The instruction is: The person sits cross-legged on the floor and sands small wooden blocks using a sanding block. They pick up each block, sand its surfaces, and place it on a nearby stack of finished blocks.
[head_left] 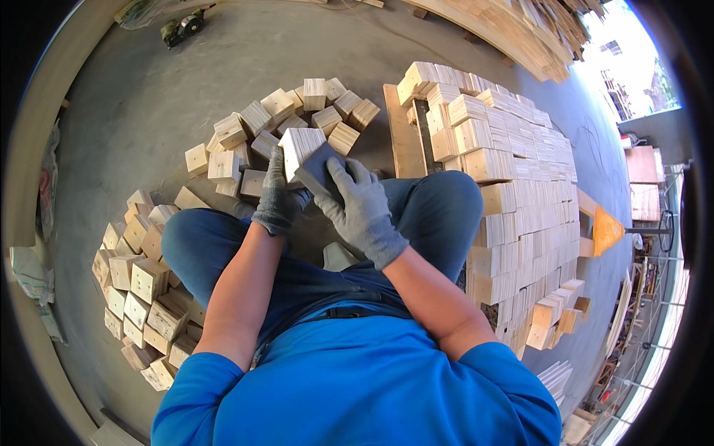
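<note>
Between my knees I hold up a pale laminated wood block [300, 143]. My left hand [277, 199], in a grey work glove, is closed around the block's left side. In a matching glove, my right hand [360, 207] grips a dark grey sanding block [321, 175], its fingers over the top. The sanding block lies tilted against the near right face of the wood block and hides part of it. Just beyond, a loose heap of similar wood blocks [255, 117] sits on the floor.
Another heap of blocks [149, 280] lies by my left knee. To my right stand stacked rows of blocks [520, 171] on a wooden pallet [401, 134]. A green power tool [183, 27] is on the floor far left; long boards [506, 30] are piled far right.
</note>
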`<act>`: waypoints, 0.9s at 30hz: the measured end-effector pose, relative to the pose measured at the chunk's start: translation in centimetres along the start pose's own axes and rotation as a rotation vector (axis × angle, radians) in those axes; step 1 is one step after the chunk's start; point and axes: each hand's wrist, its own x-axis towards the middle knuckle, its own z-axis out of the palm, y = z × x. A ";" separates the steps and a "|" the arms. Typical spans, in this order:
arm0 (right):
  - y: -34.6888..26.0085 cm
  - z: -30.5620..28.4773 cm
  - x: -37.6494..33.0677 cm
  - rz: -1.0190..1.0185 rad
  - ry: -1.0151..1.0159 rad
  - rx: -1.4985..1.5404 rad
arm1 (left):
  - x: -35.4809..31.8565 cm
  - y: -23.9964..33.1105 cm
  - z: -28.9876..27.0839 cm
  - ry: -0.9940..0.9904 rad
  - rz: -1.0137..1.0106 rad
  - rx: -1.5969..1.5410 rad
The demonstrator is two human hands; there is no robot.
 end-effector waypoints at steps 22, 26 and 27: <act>4.5 0.4 5.4 0.137 0.112 -0.012 | -0.4 -1.5 -0.3 0.010 -0.155 0.205; 7.2 0.2 7.6 0.215 0.123 0.075 | -0.1 -1.9 -0.5 -0.014 -0.204 0.174; 7.3 0.4 7.3 0.198 0.136 0.087 | -0.1 -1.8 -0.2 -0.002 -0.184 0.144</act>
